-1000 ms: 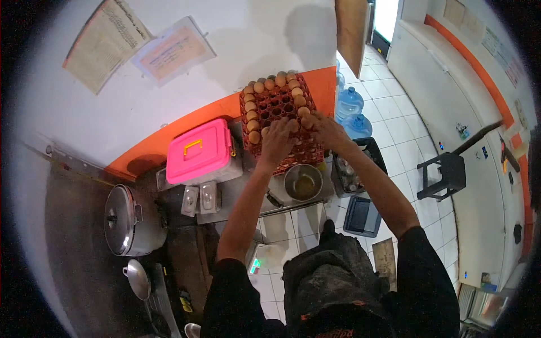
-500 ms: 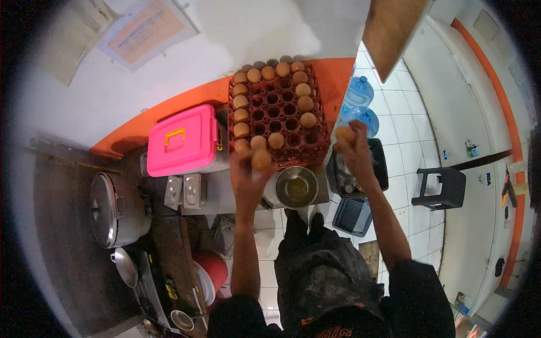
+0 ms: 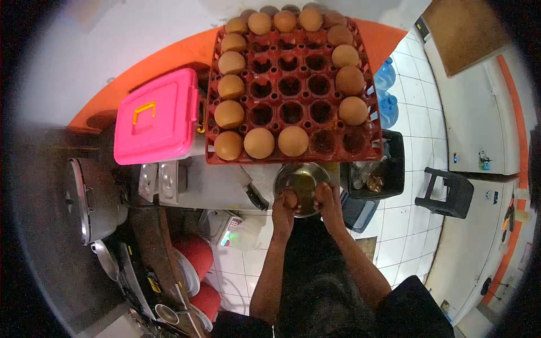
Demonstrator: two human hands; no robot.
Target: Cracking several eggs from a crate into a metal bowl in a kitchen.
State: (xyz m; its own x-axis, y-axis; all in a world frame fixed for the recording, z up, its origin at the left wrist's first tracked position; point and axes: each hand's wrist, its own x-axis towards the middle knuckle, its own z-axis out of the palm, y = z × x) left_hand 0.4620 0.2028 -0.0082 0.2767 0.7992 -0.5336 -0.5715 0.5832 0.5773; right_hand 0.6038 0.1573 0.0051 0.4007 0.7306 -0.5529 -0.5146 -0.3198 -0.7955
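One brown egg [image 3: 289, 198] was clasped in the left hand [image 3: 283, 214], fingers wrapped about it; a second egg [image 3: 323, 192], partly hidden by the fingers, was gripped in the right hand [image 3: 332, 208]. The hands stood apart over the near side of a metal bowl [image 3: 283, 179], which held some yellowish liquid and sat at the front edge of the worktop [image 3: 214, 183].

Behind the bowl, a red egg tray [image 3: 293, 159] carried brown eggs along its sides and rows at back and front; its middle pockets and two at front right were vacant. A black-handled knife [image 3: 257, 196] lay left of the bowl. Further left were two small metal containers [image 3: 169, 176] and a box with a pink lid [image 3: 158, 118].

An orange band [image 3: 377, 36] crossed the white wall. White tiles covered the floor [image 3: 417, 124], where a black crate [image 3: 395, 163], a black stool [image 3: 453, 194] and blue water bottles [image 3: 387, 104] were noted. A large lidded pot [image 3: 101, 205] stood far left.
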